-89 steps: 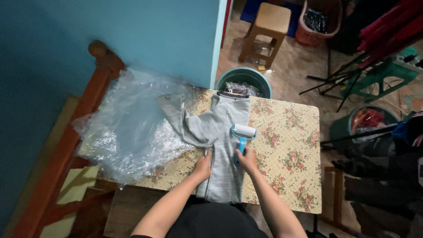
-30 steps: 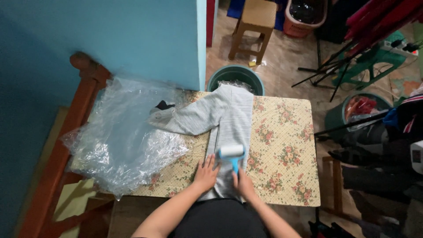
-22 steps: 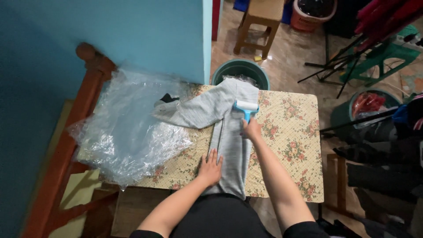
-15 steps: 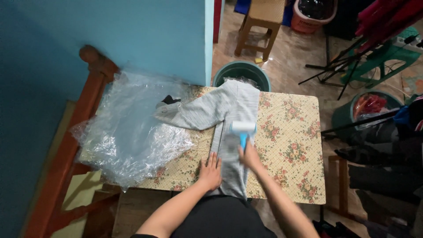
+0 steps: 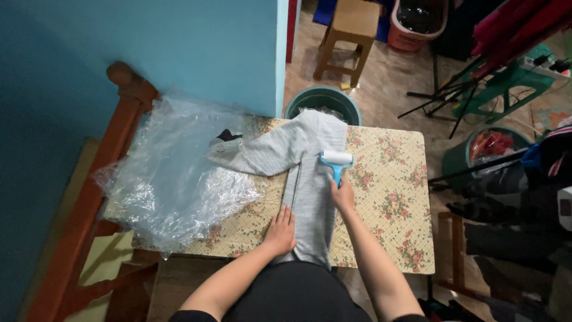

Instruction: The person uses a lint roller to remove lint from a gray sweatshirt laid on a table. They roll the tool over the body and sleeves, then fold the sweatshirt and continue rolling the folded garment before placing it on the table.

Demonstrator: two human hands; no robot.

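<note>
The left hand point(image 5: 280, 229) lies flat, open on the grey garment point(image 5: 310, 179) while the right hand point(image 5: 342, 195) grips the blue lint roller point(image 5: 336, 161), which could probably bunch the loose cloth.

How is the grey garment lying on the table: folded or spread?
Folded lengthwise. The garment forms a narrow strip down the table, one sleeve splayed left; left hand presses it flat.

Dim indoor light; soft glare on the plastic sheet point(image 5: 173, 179) left of the grips; corners dark, wide-angle bending at edges, mild softness.
</note>
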